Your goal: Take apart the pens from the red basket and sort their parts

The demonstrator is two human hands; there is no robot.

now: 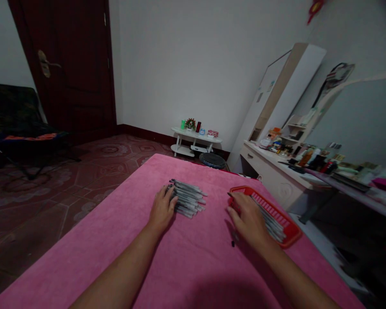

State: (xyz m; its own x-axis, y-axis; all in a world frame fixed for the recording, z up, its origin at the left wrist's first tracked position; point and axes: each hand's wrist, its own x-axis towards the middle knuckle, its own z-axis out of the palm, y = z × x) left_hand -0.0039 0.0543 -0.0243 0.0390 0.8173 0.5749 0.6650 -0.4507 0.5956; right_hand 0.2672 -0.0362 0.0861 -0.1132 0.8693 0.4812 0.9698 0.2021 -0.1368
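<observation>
A bundle of grey, clear-barrelled pens (191, 198) lies on the pink cloth, dark ends to the left. My left hand (162, 208) rests on those dark ends, fingers stretched and lying over them. To the right, my right hand (248, 216) is at the near-left side of a red plastic basket (291, 240), fingers curled. A dark tip (230, 195) pokes out past its fingers, seemingly the end of a pen; the rest of it is hidden. More pens (273, 225) lie lengthwise inside the basket. Beside my right hand, a small black piece (233, 243) sits on the cloth, perhaps a pen's end.
The pink cloth (186, 262) covers the table I work at. Beyond it stand a low white table (196, 136) with small ornaments and a dark round stool (212, 160). A dressing table (278, 169) crowded with bottles is on the right, a folding chair (28, 133) on the left.
</observation>
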